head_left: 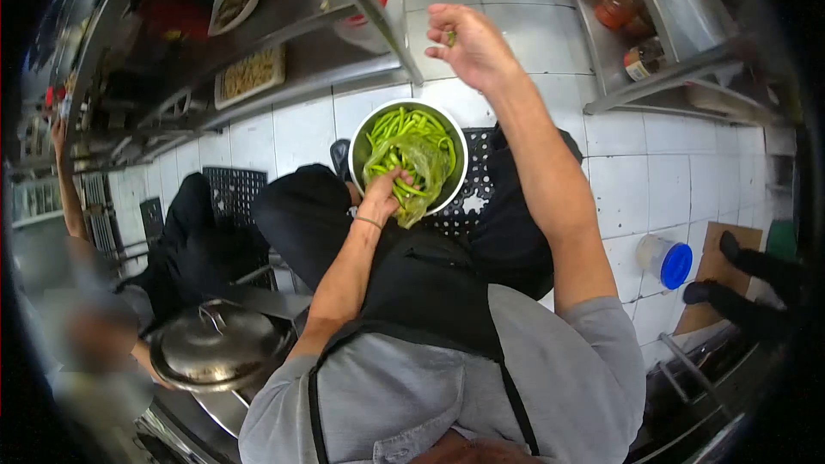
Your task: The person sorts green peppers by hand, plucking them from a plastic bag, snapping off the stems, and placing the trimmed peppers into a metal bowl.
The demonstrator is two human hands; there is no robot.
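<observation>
Between my knees stands a round metal pot (355, 139) filled with long green chili peppers (397, 125). A clear plastic bag (427, 159) lies crumpled over part of them, with more peppers showing through it. My left hand (383, 192) reaches into the near side of the pot, its fingers closed around a green chili pepper (409, 189) at the bag's edge. Off to the right and well beyond the pot, my right hand (467, 47) is raised over the floor. Its fingers are curled, with a small green piece (451, 38) between them.
A steel shelf unit at the left holds a tray of pale pieces (249, 77) and an oval dish (235, 2). Jars (643, 60) line the right shelf. A blue-lidded tub (675, 265) stands on the tiles. At left are a lidded pan (219, 344) and another person (94, 335).
</observation>
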